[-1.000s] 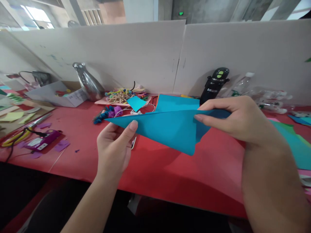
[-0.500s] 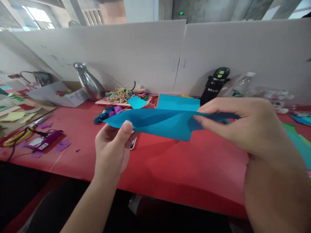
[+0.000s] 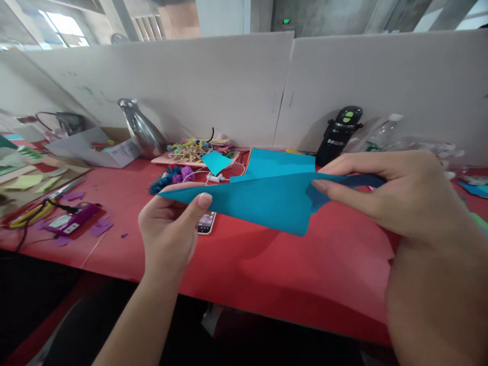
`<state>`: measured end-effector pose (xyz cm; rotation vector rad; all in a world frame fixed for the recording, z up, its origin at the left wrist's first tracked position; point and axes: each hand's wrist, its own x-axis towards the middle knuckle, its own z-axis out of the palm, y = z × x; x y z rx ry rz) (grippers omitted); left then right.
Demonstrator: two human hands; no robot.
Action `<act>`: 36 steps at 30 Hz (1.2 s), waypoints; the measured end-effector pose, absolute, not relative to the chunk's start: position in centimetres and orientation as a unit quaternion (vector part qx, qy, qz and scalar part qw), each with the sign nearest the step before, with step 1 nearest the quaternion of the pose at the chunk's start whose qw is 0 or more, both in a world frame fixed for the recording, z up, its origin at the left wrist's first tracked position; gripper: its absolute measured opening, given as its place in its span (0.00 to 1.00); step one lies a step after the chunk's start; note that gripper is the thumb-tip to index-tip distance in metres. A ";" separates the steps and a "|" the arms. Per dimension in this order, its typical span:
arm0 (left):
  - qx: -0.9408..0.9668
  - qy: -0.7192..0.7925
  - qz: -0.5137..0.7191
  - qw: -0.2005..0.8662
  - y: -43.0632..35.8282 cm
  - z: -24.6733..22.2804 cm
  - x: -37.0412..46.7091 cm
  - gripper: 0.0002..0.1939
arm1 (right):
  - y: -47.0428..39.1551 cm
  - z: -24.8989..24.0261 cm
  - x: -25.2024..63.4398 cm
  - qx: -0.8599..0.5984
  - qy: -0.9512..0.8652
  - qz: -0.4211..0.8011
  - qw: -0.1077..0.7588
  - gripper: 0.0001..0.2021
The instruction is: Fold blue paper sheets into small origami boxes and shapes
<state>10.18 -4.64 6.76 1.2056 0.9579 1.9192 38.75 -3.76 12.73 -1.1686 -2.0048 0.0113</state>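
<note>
A folded sheet of blue paper (image 3: 263, 201) is held up above the red table between my two hands. My left hand (image 3: 168, 223) pinches its pointed left end, thumb in front and fingers behind. At the other end, my right hand (image 3: 385, 190) grips the upper edge between thumb and fingers, and the paper curls inside that grip. Partly hidden below the sheet lies a phone (image 3: 206, 223) with its screen lit. Behind it rest a stack of blue paper (image 3: 284, 161) and a small light-blue paper piece (image 3: 216, 161).
Along the partition stand a metal jug (image 3: 143, 129), a tray of wooden sticks (image 3: 190, 152), a black bottle (image 3: 338, 136) and a clear plastic bottle (image 3: 383, 132). At left on the red table (image 3: 244, 274) are a purple power strip (image 3: 76, 218), yellow-handled scissors (image 3: 30, 216) and purple scraps.
The sheet's upper edge has flattened, closing the open fold seen before, and its lower corner hangs slightly lower. My hands have moved a little apart. More of the phone shows.
</note>
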 end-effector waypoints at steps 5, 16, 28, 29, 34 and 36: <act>0.458 0.369 0.736 0.336 -4.5 6.7 10.0 0.11 | -3.7 12.6 39.3 -0.472 -0.787 -0.021 0.395 0.03; 0.425 0.361 0.742 0.372 -4.8 7.3 10.4 0.06 | -3.6 12.6 39.3 -0.480 -0.784 -0.025 0.392 0.03; 0.435 0.349 0.739 0.378 -5.0 7.2 10.5 0.07 | -3.5 12.4 39.8 -0.491 -0.771 -0.025 0.404 0.04; 0.430 0.351 0.742 0.376 -5.1 7.2 10.5 0.07 | -3.5 12.4 39.8 -0.492 -0.771 -0.023 0.404 0.04; 0.413 0.362 0.750 0.369 -5.1 7.3 10.5 0.06 | -3.5 12.6 39.6 -0.498 -0.767 -0.018 0.405 0.04; 0.409 0.366 0.750 0.370 -5.1 7.2 10.5 0.07 | -3.6 12.6 39.6 -0.499 -0.765 -0.017 0.407 0.03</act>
